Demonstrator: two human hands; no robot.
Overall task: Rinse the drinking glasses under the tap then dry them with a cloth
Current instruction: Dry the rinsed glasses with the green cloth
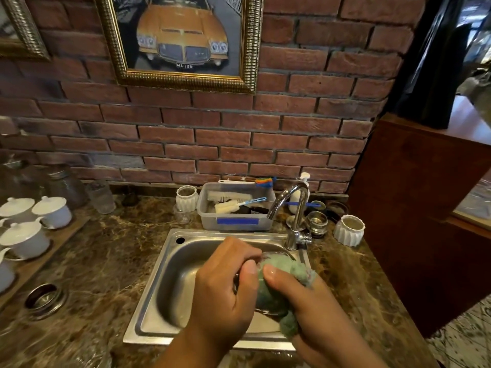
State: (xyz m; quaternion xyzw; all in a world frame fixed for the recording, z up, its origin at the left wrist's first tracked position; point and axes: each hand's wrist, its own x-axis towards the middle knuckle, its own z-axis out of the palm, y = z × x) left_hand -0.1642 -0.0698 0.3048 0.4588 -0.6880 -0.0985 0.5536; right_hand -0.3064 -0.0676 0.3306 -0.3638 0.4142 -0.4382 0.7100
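Hands (265, 296) wrapping green cloth (276, 288) round glass (273, 254), framed plate (184, 66) "MA-108"

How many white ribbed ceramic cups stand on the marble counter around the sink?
2. One white ribbed ceramic cup stands left of the clear plastic tub, behind the steel sink. The other stands right of the chrome tap. Others may be hidden.

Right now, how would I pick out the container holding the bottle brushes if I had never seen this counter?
Start at the steel sink set into the marble counter. Directly behind its back rim, left of the chrome tap, sits a clear plastic tub holding white bottle brushes. Unlike the white ribbed cups nearby, it is rectangular and carries a strip of blue tape on its front.
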